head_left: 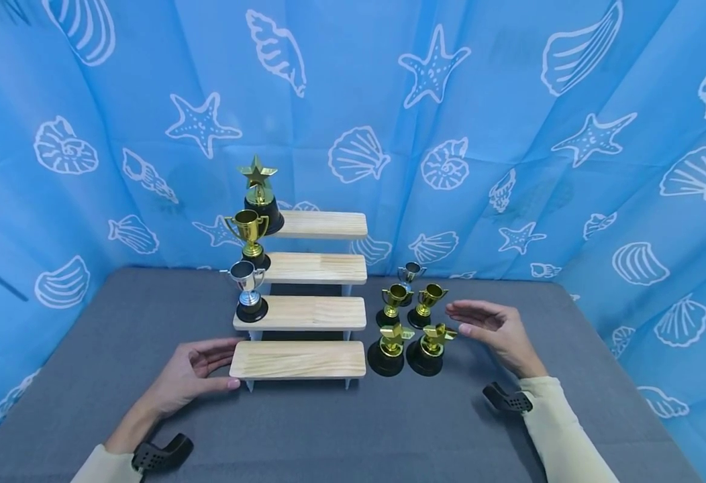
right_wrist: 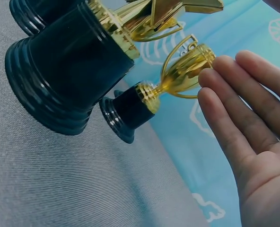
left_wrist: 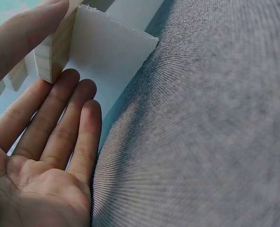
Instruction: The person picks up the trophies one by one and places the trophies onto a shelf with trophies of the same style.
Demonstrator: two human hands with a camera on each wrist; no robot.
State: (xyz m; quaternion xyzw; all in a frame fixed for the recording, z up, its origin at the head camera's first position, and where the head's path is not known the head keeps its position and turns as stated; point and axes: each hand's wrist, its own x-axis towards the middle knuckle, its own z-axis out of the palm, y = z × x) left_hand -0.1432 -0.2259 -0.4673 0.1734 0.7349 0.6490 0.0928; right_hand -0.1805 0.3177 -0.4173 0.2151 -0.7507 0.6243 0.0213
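Observation:
My left hand [head_left: 192, 372] is at the left end of the lowest step [head_left: 298, 360] of a tiered wooden stand. In the left wrist view its fingers [left_wrist: 83, 127] are nearly straight, tips right at the step's end, the thumb above. To the right of the stand, my right hand [head_left: 498, 335] is held with relaxed fingers and nothing in it. Nearest to it are a gold cup trophy [head_left: 428, 300] and a gold star trophy [head_left: 430, 345]. Another gold cup [head_left: 393, 302], another star trophy [head_left: 389, 345] and a silver cup [head_left: 410, 274] stand beside these.
Down the stand's left side, a star trophy [head_left: 259, 191], a gold cup trophy [head_left: 249, 231] and a silver cup trophy [head_left: 248, 288] occupy the upper steps, one on each. A grey cloth [head_left: 389, 429] covers the table. Behind hangs a blue shell-patterned curtain [head_left: 305, 154].

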